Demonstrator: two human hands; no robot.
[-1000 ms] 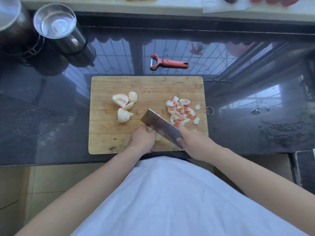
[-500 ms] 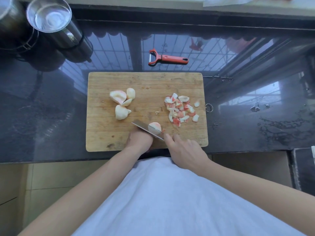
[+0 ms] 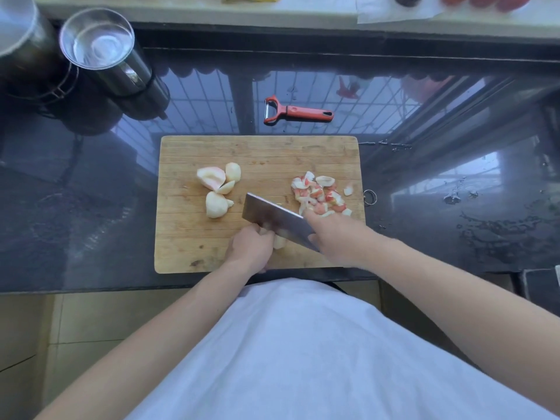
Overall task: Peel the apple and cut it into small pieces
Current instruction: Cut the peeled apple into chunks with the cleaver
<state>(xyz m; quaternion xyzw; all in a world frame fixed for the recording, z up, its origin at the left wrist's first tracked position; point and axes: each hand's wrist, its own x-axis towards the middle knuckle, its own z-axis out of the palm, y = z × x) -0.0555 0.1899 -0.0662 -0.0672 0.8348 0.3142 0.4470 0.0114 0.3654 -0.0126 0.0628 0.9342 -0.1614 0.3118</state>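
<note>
Cleaver (image 3: 277,218) in our right hand (image 3: 336,237) slants above the apple wedge (image 3: 279,241), which our left hand (image 3: 250,248) pinches just left of the blade.

Garment: a plain white top (image 3: 303,359) covers the torso and fills the lower middle of the head view; the cloth is smooth, with soft folds and a faint bluish cast in the shade.
Print or markings: the visible cloth shows a single colour throughout.
Sleeves: both forearms are bare from the elbow area to the wrist; where the sleeves end cannot be seen.
Left hand (image 3: 250,248): bare, no glove.
Right hand (image 3: 336,241): bare, no glove.
Wrists: bare on the sides that face the camera.
Waistline: a thin dark strip (image 3: 336,287) shows at the top edge of the white cloth; what it is cannot be told.
</note>
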